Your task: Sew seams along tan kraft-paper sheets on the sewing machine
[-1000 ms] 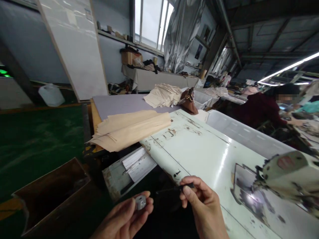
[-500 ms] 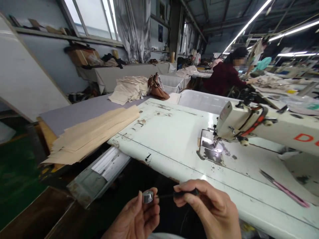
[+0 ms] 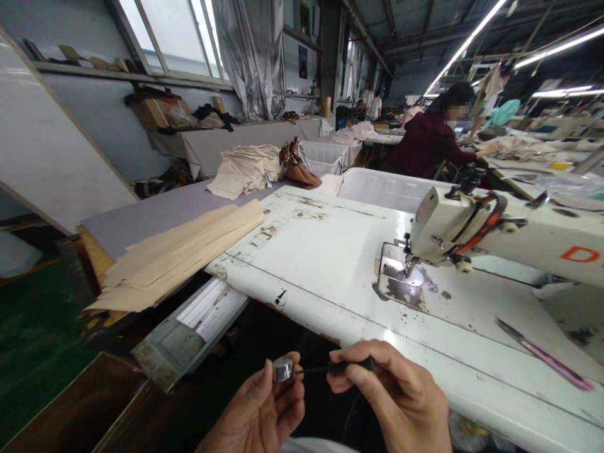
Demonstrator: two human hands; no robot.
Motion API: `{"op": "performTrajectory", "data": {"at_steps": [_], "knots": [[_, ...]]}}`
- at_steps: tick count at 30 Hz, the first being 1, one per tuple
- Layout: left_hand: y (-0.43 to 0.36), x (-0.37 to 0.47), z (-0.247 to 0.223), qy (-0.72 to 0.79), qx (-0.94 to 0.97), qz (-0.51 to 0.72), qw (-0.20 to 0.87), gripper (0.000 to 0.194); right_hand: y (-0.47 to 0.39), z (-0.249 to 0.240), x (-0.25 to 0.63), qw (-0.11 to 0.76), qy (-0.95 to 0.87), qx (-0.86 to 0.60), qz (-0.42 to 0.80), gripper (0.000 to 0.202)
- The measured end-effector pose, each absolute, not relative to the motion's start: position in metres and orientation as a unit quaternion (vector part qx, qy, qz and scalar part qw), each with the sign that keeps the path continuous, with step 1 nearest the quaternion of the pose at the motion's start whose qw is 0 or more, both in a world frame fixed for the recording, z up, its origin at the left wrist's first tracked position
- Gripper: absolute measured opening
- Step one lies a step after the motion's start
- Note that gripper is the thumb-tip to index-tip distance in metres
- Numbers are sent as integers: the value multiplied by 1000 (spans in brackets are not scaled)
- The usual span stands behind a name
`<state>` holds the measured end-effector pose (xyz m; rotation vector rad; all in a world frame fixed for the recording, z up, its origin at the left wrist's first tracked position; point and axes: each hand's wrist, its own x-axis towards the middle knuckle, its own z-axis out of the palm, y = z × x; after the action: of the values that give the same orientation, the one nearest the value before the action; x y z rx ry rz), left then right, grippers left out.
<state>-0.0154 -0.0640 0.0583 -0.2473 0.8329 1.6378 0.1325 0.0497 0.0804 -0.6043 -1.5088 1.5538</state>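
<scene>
While the left hand (image 3: 268,406) pinched a small round metal piece (image 3: 283,370) between thumb and fingertips, the right hand (image 3: 403,396) gripped the black handle of a thin-shafted tool (image 3: 352,367), its thumb and fingers closed round it. The shaft pointed at the metal piece; whether its tip touched the piece or a finger could not be told. Both things were held in the air, just in front of the near edge of the pale tabletop (image 3: 330,251).

Under that edge a shallow metal tray (image 3: 158,362) jutted out, and a whitish flat piece (image 3: 207,311) lay in it. Below it, at the lower left, stood an open brown box (image 3: 61,406), its inside too dark to make out. Behind the tabletop stood a long white plastic bin (image 3: 377,185), its bottom hidden from view, and farther back a smaller white crate (image 3: 325,154) whose contents could not be made out. A brown bag (image 3: 302,170) sat just in front of the crate, beside a pile of cream cloth (image 3: 245,167). By the window, a cardboard box (image 3: 158,113) rested on a covered table (image 3: 236,138), with something dark lying over its top.
</scene>
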Motion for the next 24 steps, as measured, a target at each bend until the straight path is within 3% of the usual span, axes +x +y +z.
{"op": "performTrajectory", "data": {"at_steps": [6,15,24], "knots": [[-62,-14,63,341,-114,717,598,14,49,78,132,435,-643,-219,591,5],[-66,-18,58,356,-93,715,595,19,58,82,145,417,-804,-134,403,26],[-67,-21,44,368,-65,720,585,24,45,65,136,493,-748,-158,416,21]]}}
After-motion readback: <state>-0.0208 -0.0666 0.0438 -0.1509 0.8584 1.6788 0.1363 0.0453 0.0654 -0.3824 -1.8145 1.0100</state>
